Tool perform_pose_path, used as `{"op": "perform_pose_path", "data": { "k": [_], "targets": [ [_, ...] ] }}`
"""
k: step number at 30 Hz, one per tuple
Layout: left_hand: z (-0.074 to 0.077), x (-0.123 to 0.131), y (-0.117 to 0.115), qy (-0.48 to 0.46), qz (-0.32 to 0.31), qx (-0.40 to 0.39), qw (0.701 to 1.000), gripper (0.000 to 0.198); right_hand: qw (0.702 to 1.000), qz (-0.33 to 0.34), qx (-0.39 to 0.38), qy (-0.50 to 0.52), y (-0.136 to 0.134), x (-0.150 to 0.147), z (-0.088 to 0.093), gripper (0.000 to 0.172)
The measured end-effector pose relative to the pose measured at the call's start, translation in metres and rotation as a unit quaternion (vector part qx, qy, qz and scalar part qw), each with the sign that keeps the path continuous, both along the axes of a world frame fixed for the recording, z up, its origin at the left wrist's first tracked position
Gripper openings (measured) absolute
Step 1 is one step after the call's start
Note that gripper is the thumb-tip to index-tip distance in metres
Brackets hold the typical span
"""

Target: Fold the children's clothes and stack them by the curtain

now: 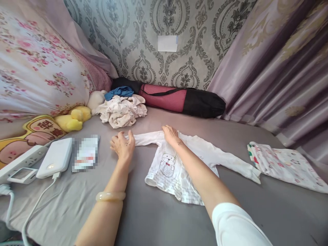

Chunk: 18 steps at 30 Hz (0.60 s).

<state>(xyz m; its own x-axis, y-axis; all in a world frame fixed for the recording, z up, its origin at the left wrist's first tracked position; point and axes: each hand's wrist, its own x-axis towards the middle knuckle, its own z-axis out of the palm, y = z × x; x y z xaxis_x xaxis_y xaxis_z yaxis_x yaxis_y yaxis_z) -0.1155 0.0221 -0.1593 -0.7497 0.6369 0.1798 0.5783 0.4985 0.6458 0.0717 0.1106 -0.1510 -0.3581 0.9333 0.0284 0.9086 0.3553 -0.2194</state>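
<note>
A small white long-sleeved shirt (167, 167) with a bear print lies spread on the grey bed sheet, its sleeves reaching out to both sides. At the cuff of the sleeve on the left is my left hand (123, 146), thumb and fingers apart and slightly curled. It hides the end of that cuff. My right hand (171, 134) reaches across the shirt to its shoulder by the neckline, fingers bent together on the fabric. My right forearm covers part of the shirt's front.
Right of the shirt lies folded printed cloth (287, 165). Crumpled clothes (123, 107) and a red-and-black rolled bag (174, 99) lie by the wall. At left are a blurred packet (85, 153), a white power bank (56, 157), a power strip (23, 162), cables and plush toys (71, 119).
</note>
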Motion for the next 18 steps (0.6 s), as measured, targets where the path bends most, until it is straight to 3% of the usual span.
{"op": "perform_pose_path", "data": {
  "k": [5,9,12,18],
  "targets": [
    [-0.015,-0.020,0.007,-0.004,-0.043,-0.078,0.996,0.050,0.999,-0.013,-0.025,-0.016,0.006,0.000,-0.006,0.033],
    [-0.016,-0.023,0.010,-0.026,-0.075,-0.097,0.992,0.037,0.999,-0.014,-0.029,0.008,0.006,0.003,-0.010,0.029],
    [-0.009,-0.021,0.009,-0.053,-0.098,-0.035,0.993,0.029,0.998,-0.042,-0.005,0.046,0.003,0.003,-0.011,0.028],
    [-0.001,-0.012,0.006,-0.108,-0.079,0.081,0.988,0.031,0.990,-0.090,0.038,0.103,-0.003,-0.001,-0.017,0.028]
  ]
}}
